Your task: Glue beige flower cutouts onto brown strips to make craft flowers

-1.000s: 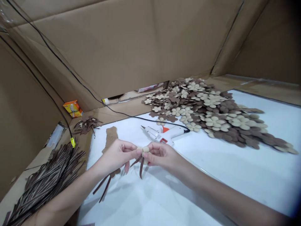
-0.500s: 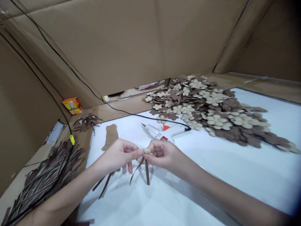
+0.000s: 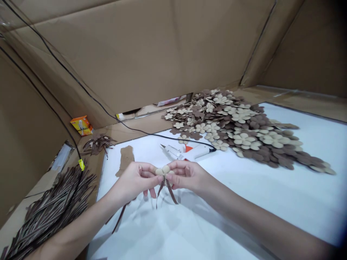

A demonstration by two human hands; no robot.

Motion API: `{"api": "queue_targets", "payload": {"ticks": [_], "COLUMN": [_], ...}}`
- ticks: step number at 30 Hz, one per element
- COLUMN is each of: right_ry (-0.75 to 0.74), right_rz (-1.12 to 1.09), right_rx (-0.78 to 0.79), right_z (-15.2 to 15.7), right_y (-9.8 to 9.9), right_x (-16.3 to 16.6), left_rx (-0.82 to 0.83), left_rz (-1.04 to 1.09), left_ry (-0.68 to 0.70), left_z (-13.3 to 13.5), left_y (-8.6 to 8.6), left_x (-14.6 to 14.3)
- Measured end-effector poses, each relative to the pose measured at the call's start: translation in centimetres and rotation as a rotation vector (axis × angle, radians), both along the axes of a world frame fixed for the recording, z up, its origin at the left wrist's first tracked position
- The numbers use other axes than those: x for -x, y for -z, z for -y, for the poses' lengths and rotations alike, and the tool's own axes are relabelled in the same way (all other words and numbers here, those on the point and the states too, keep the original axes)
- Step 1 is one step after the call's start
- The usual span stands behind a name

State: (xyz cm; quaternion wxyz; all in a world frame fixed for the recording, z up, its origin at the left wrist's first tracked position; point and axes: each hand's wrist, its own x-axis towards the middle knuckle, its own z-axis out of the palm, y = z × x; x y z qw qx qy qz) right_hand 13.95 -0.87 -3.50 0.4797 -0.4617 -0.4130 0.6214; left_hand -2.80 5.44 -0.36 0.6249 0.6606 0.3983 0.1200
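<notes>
Between both hands, over the white board, is a beige fabric flower (image 3: 166,169) with brown ribbon tails (image 3: 170,191) hanging from its middle. My left hand (image 3: 142,178) pinches its left side, thumb near the centre and the lower fingers loosely apart. On the other side my right hand (image 3: 184,175) grips the right petals between thumb and curled fingers. Under my left hand, dark ribbon strips (image 3: 119,218) stick out, their upper part hidden. A white glue gun (image 3: 187,151) with an orange trigger lies just behind my right hand.
A large heap of brown and beige fabric flowers (image 3: 244,126) covers the back right of the white board (image 3: 217,231). Ribbon strips (image 3: 54,213) pile at left, near a small ribbon bunch (image 3: 99,143) and an orange box (image 3: 81,125). A black cable (image 3: 146,132) crosses behind; cardboard walls (image 3: 135,61) enclose everything.
The flower has turned in my fingers so its petals face me more openly, and the ribbon tails have swung to the right. Both hands keep hold. The view has shifted slightly.
</notes>
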Motion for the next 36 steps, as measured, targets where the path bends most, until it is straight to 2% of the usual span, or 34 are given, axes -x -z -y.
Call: {"api": "queue_targets", "payload": {"ticks": [8,14,25,33,36], "right_ry": [0.031,0.049,0.131,0.149,0.108], "right_rz": [-0.019,-0.024,0.163,0.303,0.271], "right_rx": [0.005,-0.106,-0.216,-0.314,-0.305], "right_z": [-0.1,0.2,0.9,1.5,1.2], "right_y": [0.3,0.5,1.5,0.4,0.3], "right_x": [0.3,0.7,1.4,1.5,1.2], "left_rx": [0.029,0.049,0.061,-0.001,-0.033], "left_rz": [0.047,0.063,0.060,0.051,0.036], "left_ry": [-0.018,-0.049,-0.083,-0.130,-0.131], "left_z": [0.1,0.0,0.5,0.7,0.6], "left_y": [0.5,0.9,0.3,0.2,0.2], "left_x": [0.1,0.1,-0.1,-0.1,0.0]}}
